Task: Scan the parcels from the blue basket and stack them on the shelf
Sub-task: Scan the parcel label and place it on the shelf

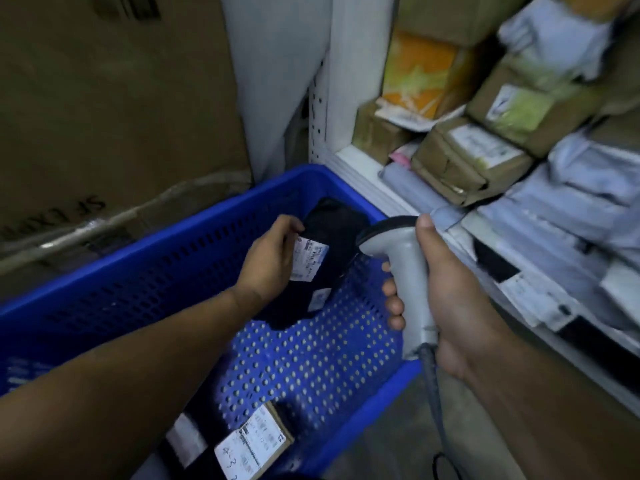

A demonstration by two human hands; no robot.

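Observation:
My left hand [272, 258] grips a black soft parcel [330, 237] with a white label, held over the blue basket [138, 282]. My right hand [446, 296] holds a grey handheld scanner [408, 268] by its handle, its head pointing toward the parcel's label. A small brown box [254, 445] with a white label and a dark parcel beside it lie in the basket's near end. The white shelf [356, 171] on the right is packed with stacked parcels.
Brown taped boxes [467, 157], an orange packet [419, 74] and grey mailer bags [571, 209] fill the shelf. A large cardboard carton [114, 98] stands behind the basket at left. The scanner's cable [433, 403] hangs down past the basket's right rim.

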